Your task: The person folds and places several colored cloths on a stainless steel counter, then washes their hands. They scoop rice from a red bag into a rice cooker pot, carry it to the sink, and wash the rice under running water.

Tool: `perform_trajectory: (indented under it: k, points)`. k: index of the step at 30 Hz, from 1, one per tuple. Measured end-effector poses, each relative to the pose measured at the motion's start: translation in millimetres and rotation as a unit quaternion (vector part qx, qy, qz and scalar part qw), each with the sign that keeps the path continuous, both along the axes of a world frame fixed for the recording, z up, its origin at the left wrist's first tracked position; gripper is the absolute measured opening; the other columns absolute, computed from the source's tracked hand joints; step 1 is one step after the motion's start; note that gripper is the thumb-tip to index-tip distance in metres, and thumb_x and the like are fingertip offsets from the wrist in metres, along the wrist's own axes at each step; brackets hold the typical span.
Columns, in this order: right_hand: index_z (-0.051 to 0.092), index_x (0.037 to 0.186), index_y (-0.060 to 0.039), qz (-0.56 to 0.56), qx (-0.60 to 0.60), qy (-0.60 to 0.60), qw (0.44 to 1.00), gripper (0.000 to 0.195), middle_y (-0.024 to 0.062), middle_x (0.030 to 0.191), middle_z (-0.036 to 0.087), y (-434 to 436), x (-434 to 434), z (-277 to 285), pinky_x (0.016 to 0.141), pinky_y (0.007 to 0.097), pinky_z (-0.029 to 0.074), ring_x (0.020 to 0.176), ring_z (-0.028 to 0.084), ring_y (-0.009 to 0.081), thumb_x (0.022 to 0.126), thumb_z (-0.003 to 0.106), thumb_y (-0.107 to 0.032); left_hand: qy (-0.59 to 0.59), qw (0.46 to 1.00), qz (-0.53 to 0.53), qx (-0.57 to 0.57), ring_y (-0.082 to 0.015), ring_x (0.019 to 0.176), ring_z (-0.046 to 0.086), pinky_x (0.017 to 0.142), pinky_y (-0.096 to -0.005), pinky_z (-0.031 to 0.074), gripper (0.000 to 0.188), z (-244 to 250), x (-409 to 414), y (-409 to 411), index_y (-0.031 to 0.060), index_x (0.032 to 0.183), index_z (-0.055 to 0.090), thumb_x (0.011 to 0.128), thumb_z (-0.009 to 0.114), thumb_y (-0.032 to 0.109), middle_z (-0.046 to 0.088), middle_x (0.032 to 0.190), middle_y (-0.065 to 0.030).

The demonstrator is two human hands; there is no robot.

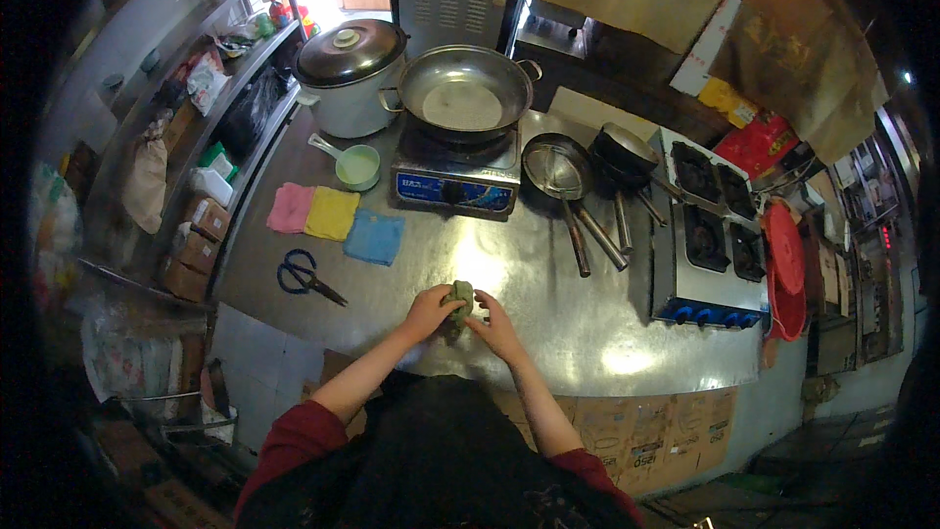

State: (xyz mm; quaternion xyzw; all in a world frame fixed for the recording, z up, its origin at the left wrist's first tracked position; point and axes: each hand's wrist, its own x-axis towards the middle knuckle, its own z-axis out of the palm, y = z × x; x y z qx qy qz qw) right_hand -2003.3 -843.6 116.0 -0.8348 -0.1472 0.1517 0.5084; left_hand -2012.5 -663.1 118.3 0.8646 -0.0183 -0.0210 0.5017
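Above the near part of the steel worktop (411,345), my left hand (428,314) has its fingers and thumb on a bunched green cloth (462,297). My right hand (499,329) is on the cloth's right side, fingers spread and curved. Its thumb is close to the cloth's lower edge; whether it touches is unclear. To the left lie scissors (308,279) with dark blue handles, blades angled towards me. Behind them, a pink cloth (288,209), a yellow cloth (332,213) and a blue cloth (374,237) form a row of folded squares.
A wide steel pan (466,99) sits on a portable gas stove (455,187). Left of it are a lidded pot (351,81) and a pale green ladle (358,167). Frying pans (556,165) and a four-burner stove (709,235) stand right. Shelves (253,81) line the left.
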Motion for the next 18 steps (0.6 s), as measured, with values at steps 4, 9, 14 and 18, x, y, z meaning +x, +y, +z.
perform_trajectory:
  k: [4,9,14,18]
  points:
    - [0.045,0.124,-0.0058,-0.030,0.049,0.066,0.996,0.051,0.0123,0.099,0.062,6.0,-2.6,-1.0,0.075,0.0312,0.049,0.087,0.061,0.0215,0.080,0.067,-0.016,-0.076,0.997,-0.016,-0.004,-0.0284,0.085,0.058,0.074,-0.0363,0.046,0.027,-1.0,-0.2,4.6,0.0004,0.097,0.062,0.080,0.065,0.021,0.059,0.094,-0.0143]
    - [0.045,0.124,-0.0059,-0.005,-0.016,0.031,0.999,0.052,0.0073,0.076,0.058,3.8,-3.8,10.8,0.065,0.0288,0.048,0.067,0.057,0.0175,0.078,0.068,-0.016,-0.016,1.000,-0.014,0.007,-0.0250,0.086,0.058,0.075,-0.0340,0.046,0.024,11.2,6.9,20.1,0.0004,0.097,0.062,0.076,0.065,0.012,0.059,0.094,-0.0126]
    - [0.044,0.128,-0.0059,-0.024,-0.059,-0.025,0.998,0.059,0.0104,0.083,0.056,-2.4,-4.4,18.6,0.072,0.0316,0.048,0.075,0.056,0.0211,0.076,0.070,-0.014,-0.003,0.995,0.021,-0.095,-0.0164,0.072,0.057,0.065,-0.0300,0.046,0.020,9.1,13.7,32.6,0.0018,0.092,0.060,0.072,0.062,0.003,0.059,0.080,-0.0087]
    - [0.042,0.129,-0.0053,-0.044,-0.068,-0.191,0.978,0.063,0.0137,0.102,0.053,8.3,-10.4,13.5,0.081,0.0348,0.046,0.090,0.055,0.0254,0.074,0.071,-0.013,0.012,0.983,-0.004,-0.182,-0.0132,0.067,0.053,0.062,-0.0288,0.045,0.017,26.1,10.3,20.0,0.0025,0.089,0.059,0.072,0.061,0.003,0.057,0.073,-0.0065]
